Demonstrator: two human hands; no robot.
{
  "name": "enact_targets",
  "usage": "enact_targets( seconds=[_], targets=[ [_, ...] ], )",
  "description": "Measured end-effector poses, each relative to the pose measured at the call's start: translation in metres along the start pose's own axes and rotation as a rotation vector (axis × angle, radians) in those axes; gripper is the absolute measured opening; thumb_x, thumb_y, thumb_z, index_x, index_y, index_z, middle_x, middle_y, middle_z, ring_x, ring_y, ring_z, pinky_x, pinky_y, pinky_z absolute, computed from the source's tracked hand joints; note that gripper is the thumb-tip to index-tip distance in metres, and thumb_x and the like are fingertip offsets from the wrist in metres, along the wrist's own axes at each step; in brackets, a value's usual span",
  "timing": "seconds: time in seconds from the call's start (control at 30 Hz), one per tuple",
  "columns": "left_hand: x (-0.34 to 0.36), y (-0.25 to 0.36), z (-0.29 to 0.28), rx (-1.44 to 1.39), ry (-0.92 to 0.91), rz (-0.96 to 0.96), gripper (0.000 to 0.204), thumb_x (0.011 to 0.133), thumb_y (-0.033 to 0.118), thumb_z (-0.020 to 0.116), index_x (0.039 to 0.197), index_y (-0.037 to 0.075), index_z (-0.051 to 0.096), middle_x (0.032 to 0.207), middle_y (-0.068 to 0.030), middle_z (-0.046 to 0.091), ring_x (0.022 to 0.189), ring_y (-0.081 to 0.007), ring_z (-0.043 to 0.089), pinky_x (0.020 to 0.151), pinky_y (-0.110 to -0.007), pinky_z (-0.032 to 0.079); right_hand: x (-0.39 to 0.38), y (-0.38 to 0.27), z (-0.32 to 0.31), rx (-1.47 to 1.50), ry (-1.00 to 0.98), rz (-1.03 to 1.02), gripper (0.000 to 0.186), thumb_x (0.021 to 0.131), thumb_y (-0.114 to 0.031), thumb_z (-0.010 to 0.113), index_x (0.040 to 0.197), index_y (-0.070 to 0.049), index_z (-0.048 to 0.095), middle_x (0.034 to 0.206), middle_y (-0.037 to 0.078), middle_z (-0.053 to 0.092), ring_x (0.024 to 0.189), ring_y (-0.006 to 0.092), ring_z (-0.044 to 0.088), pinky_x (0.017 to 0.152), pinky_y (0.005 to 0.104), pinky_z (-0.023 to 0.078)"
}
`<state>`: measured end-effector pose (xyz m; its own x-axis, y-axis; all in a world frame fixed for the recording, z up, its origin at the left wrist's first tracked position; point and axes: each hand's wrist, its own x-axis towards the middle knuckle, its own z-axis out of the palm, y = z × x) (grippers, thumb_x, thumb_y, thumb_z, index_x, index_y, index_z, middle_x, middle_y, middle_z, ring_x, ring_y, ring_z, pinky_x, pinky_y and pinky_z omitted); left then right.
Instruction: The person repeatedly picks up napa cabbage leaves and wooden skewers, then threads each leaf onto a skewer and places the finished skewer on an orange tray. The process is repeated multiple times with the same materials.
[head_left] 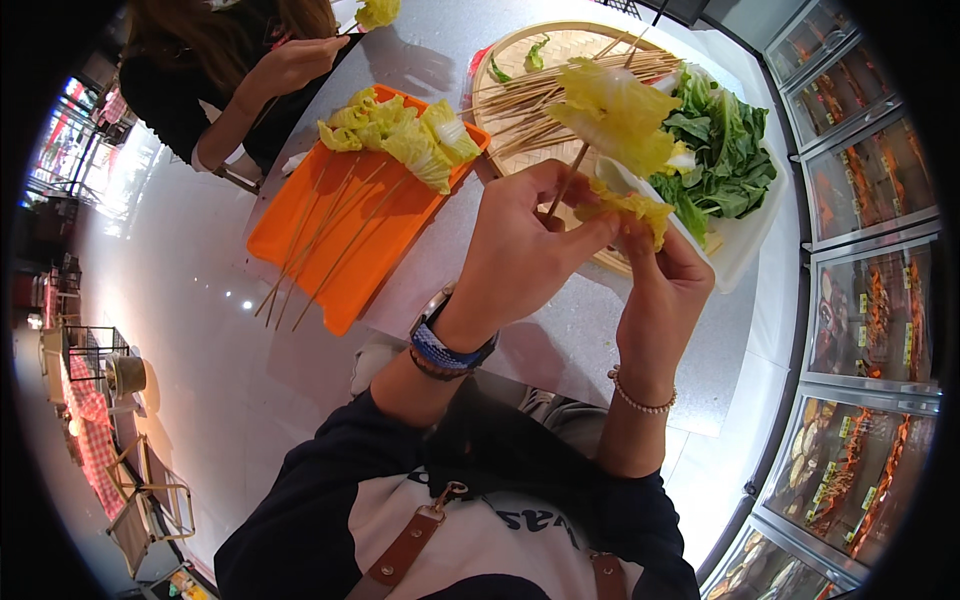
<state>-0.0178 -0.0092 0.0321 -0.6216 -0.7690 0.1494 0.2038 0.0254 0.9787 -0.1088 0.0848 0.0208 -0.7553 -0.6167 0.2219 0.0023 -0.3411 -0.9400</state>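
My left hand [520, 250] is closed around a thin bamboo skewer [568, 183] that slants up and away. Threaded on that skewer, above my fingers, is a broad yellow-green cabbage leaf [615, 112]. A smaller crinkled piece of cabbage leaf [640, 208] is pinched in the fingers of my right hand [662, 305], close against my left thumb. The skewer's lower end is hidden behind my left hand. Beyond both hands lies a round woven bamboo tray [505, 103] with many loose bamboo skewers [530, 118] on it.
An orange tray [335, 225] at left holds leaf-laden skewers, their sticks overhanging its near edge. Dark green leafy vegetables [725, 150] fill a white container [755, 225] at right. Across the table [420, 290], another person's hand [290, 68] holds a skewer. Glass-fronted display cabinets [870, 300] line the right.
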Motion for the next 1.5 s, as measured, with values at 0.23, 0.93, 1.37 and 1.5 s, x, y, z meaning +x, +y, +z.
enact_targets(
  seconds=[0.23,0.93,1.37,1.5],
  targets=[
    [0.000,0.003,-0.004,0.100,-0.139,-0.021,0.026,0.084,0.007,0.071,0.104,-0.004,0.058,0.091,-0.0022,0.060,0.074,-0.0034,0.058,0.062,-0.017,0.047,0.010,0.007,-0.016,0.031,-0.031,0.145,0.020,0.088,-0.004,0.068,0.104,0.008,0.068,0.093,0.007,0.070,0.077,0.0085,0.063,0.067,0.0225,0.050],
    [0.001,0.003,-0.010,0.142,-0.140,-0.009,0.027,0.087,0.017,0.070,0.097,-0.008,0.064,0.078,-0.0059,0.067,0.069,-0.0077,0.060,0.062,-0.021,0.049,0.000,-0.013,-0.014,-0.244,-0.321,0.056,0.026,0.089,-0.004,0.065,0.111,0.010,0.063,0.093,0.010,0.069,0.081,0.0140,0.066,0.073,0.0242,0.053],
    [0.002,-0.003,0.000,0.070,-0.126,0.046,0.028,0.091,0.019,0.064,0.100,-0.007,0.065,0.076,-0.0066,0.066,0.066,-0.0079,0.058,0.059,-0.023,0.046,0.001,-0.008,-0.020,-0.738,-0.260,-0.224,0.029,0.090,-0.005,0.065,0.116,0.009,0.063,0.089,0.009,0.071,0.080,0.0086,0.064,0.070,0.0229,0.053],
    [-0.002,0.003,-0.002,0.181,-0.053,0.017,0.026,0.095,0.014,0.057,0.109,-0.007,0.065,0.071,-0.0033,0.062,0.063,-0.0059,0.052,0.056,-0.021,0.042,0.018,-0.003,-0.037,-0.608,-0.098,-0.077,0.028,0.092,-0.009,0.064,0.114,0.008,0.065,0.085,0.008,0.070,0.074,0.0090,0.063,0.066,0.0222,0.050]
  ],
)
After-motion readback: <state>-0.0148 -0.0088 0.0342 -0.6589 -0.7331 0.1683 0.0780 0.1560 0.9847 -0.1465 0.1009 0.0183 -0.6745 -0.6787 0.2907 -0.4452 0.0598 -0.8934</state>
